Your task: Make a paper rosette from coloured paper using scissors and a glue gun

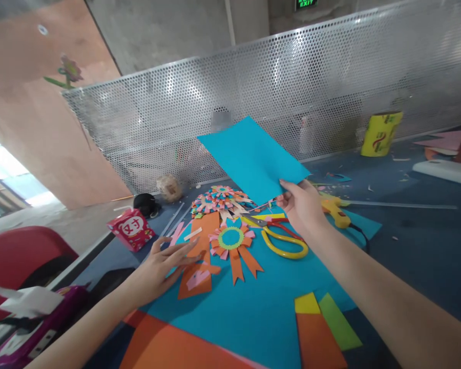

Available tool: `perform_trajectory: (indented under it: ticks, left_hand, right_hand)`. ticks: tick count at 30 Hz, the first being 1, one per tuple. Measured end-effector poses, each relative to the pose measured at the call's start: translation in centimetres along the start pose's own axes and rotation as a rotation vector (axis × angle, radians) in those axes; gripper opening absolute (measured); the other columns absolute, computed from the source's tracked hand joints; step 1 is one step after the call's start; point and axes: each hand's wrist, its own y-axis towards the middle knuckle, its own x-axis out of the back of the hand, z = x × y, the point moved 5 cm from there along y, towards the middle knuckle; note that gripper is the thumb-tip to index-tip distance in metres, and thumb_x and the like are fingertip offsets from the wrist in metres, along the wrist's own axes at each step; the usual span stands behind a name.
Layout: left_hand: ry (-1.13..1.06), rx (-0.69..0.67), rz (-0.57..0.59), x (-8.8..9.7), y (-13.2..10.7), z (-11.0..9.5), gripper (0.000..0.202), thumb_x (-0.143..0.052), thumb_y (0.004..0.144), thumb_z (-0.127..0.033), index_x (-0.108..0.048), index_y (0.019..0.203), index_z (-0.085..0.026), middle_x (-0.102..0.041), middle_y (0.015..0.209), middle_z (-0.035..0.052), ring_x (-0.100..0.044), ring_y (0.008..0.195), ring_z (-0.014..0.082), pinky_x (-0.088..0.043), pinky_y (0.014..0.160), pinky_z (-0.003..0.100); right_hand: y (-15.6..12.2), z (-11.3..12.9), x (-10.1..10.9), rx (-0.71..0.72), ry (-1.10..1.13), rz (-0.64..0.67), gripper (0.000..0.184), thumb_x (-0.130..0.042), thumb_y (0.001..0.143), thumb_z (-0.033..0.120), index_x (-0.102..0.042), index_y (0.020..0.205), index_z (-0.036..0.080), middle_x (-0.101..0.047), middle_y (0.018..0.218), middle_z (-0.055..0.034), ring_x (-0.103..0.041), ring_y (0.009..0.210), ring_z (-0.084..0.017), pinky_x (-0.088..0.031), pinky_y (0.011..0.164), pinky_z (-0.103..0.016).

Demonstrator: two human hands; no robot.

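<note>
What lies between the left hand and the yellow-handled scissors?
In the head view: part of the orange paper strip, with paper scraps on it, then the blue-centred rosette.

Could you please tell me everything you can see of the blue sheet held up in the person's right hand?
The plain bright-blue rectangular sheet looks like stiff paper or thin card, with straight edges and no visible print. It is held up, nearly flat and tilted, its broad face toward the camera, above the cluttered table and before the grey perforated metal screen. The right hand grips its near edge, thumb on the visible face.
</note>
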Motion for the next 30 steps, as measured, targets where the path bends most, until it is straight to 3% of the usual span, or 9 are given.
perform_trajectory:
  ticks: [2, 8, 11, 13, 15, 17, 19, 22, 30]
  left_hand:
    - [0.024, -0.008, 0.02, -0.2, 0.0, 0.3, 0.056, -0.03, 0.089, -0.014, -0.008, 0.14, -0.024, -0.055, 0.123, 0.0113, -0.048, 0.116, 0.0214, -0.025, 0.097, 0.048]
    - [0.082, 0.004, 0.062, 0.1, 0.6, 1.4, 0.046, -0.031, 0.087, -0.017, -0.034, 0.13, -0.031, -0.044, 0.134, 0.0074, -0.049, 0.115, 0.0246, -0.026, 0.096, 0.05]
    - [0.004, 0.024, 0.087, 0.1, 0.5, 1.2, 0.046, -0.032, 0.087, -0.02, -0.03, 0.132, -0.031, -0.049, 0.13, 0.0081, -0.049, 0.114, 0.025, -0.025, 0.096, 0.05]
    - [-0.078, 0.128, 0.074, -0.1, 0.7, 1.3, 0.047, -0.033, 0.088, -0.025, -0.023, 0.134, -0.029, -0.053, 0.125, 0.0081, -0.049, 0.113, 0.0244, -0.024, 0.096, 0.049]
    - [-0.181, 0.326, 0.043, -0.4, 1.1, 1.7, 0.049, -0.035, 0.087, -0.035, -0.02, 0.133, -0.025, -0.059, 0.113, 0.008, -0.053, 0.105, 0.0232, -0.03, 0.092, 0.045]
    - [-0.234, 0.504, 0.055, -1.0, 1.7, 2.1, 0.049, -0.038, 0.084, -0.046, -0.031, 0.124, -0.019, -0.061, 0.096, 0.0069, -0.056, 0.091, 0.0222, -0.037, 0.083, 0.041]
    - [-0.166, 0.556, 0.116, -1.4, 2.5, 2.1, 0.043, -0.035, 0.082, -0.054, -0.047, 0.101, -0.018, -0.059, 0.086, 0.0057, -0.055, 0.084, 0.023, -0.037, 0.077, 0.039]
    - [0.009, 0.473, 0.198, -1.6, 3.6, 2.1, 0.045, -0.032, 0.082, -0.057, -0.052, 0.072, -0.018, -0.059, 0.08, 0.0068, -0.052, 0.085, 0.0268, -0.033, 0.074, 0.04]
    - [0.137, 0.15, 0.25, -2.3, 4.8, 1.6, 0.038, -0.025, 0.091, -0.031, -0.057, 0.074, -0.019, -0.062, 0.07, 0.0054, -0.053, 0.069, 0.0201, -0.026, 0.069, 0.037]
  right_hand:
    - [0.0, -0.1, 0.0, -0.006, -0.004, 0.009, 0.017, -0.063, 0.063, 0.009, -0.05, 0.07, 0.018, -0.053, 0.042, 0.0065, -0.049, 0.034, -0.007, -0.043, 0.033, -0.016]
    - [-0.1, 0.1, -0.2, -0.016, -0.034, 0.006, 0.016, -0.06, 0.065, 0.007, -0.049, 0.067, 0.017, -0.051, 0.04, 0.0061, -0.049, 0.034, -0.007, -0.042, 0.034, -0.014]
    - [-0.1, 0.2, -0.2, -0.012, -0.033, 0.005, 0.015, -0.06, 0.066, 0.007, -0.049, 0.068, 0.017, -0.051, 0.041, 0.0058, -0.049, 0.035, -0.007, -0.042, 0.034, -0.014]
    - [-0.1, 0.2, -0.2, -0.014, -0.032, 0.004, 0.014, -0.059, 0.066, 0.006, -0.05, 0.07, 0.017, -0.052, 0.041, 0.0056, -0.049, 0.035, -0.007, -0.042, 0.034, -0.014]
    - [-0.1, 0.1, -0.1, -0.021, -0.034, 0.002, 0.015, -0.059, 0.066, 0.006, -0.05, 0.071, 0.017, -0.052, 0.042, 0.0055, -0.049, 0.035, -0.007, -0.042, 0.033, -0.015]
    - [-0.1, 0.0, -0.1, -0.028, -0.039, -0.006, 0.015, -0.058, 0.066, 0.005, -0.049, 0.07, 0.017, -0.052, 0.042, 0.0057, -0.048, 0.034, -0.007, -0.042, 0.033, -0.015]
    - [-0.1, 0.1, 0.0, -0.031, -0.04, -0.01, 0.016, -0.058, 0.066, 0.005, -0.049, 0.07, 0.017, -0.051, 0.041, 0.0061, -0.048, 0.034, -0.007, -0.041, 0.033, -0.015]
    - [0.0, 0.2, 0.0, -0.028, -0.028, 0.003, 0.016, -0.06, 0.065, 0.006, -0.05, 0.07, 0.017, -0.052, 0.044, 0.0058, -0.048, 0.035, -0.007, -0.041, 0.033, -0.014]
    - [0.3, 0.2, 0.1, -0.014, -0.034, 0.024, 0.015, -0.062, 0.063, 0.008, -0.05, 0.067, 0.017, -0.052, 0.043, 0.0066, -0.048, 0.035, -0.006, -0.04, 0.033, -0.013]
